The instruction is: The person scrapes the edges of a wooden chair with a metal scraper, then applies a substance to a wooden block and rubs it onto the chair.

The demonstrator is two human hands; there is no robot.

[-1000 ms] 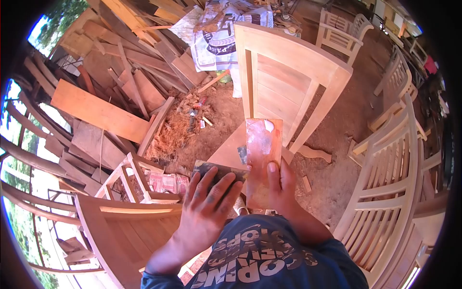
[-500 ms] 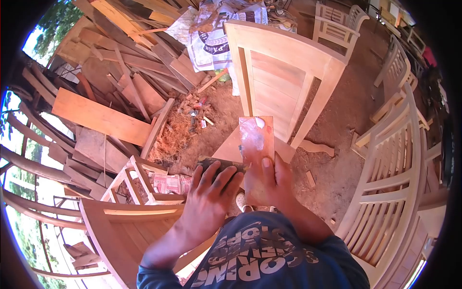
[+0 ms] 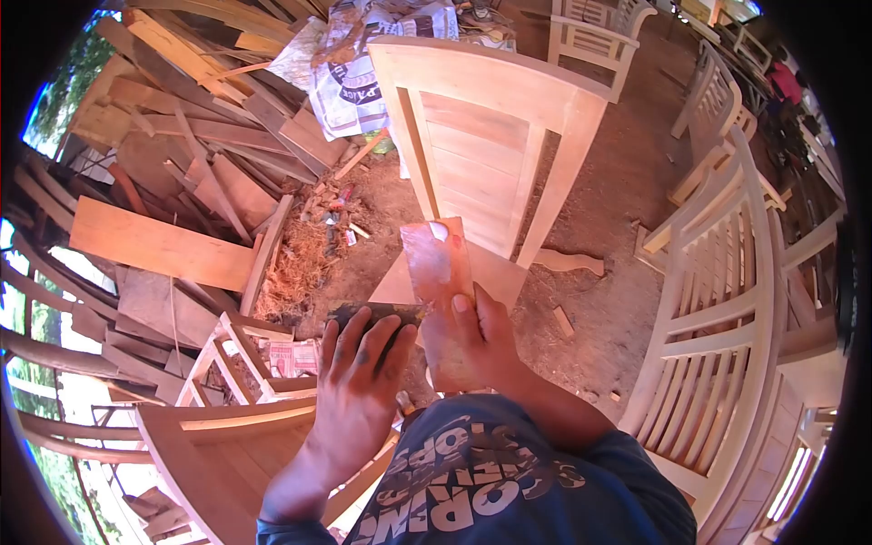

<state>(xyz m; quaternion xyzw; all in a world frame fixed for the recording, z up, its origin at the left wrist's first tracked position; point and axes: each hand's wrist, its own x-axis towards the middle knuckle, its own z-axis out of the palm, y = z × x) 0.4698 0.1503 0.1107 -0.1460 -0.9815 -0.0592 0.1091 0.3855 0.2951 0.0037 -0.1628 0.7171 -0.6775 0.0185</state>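
My right hand [image 3: 486, 336] grips the right edge of a flat wooden board [image 3: 434, 263], thumb on top. The board has a shiny whitish smear and a small white blob near its far end. Against the board's left side lies a dark, block-like object [image 3: 377, 313], with the fingers of my left hand [image 3: 363, 363] wrapped over it. What exactly that dark object is I cannot make out. Just beyond the board stands a pale wooden panelled frame [image 3: 481, 118].
Wooden planks [image 3: 163, 241] are piled at the left beside shavings [image 3: 282, 282]. A slatted bench [image 3: 708, 336] stands at the right. A curved wooden panel [image 3: 227, 445] is at the lower left. Far at the upper right, a person in pink [image 3: 783, 82] is partly visible.
The whole scene has shifted left in view. Both hands keep their holds on the board and the dark object. The board is tilted slightly more to the left.
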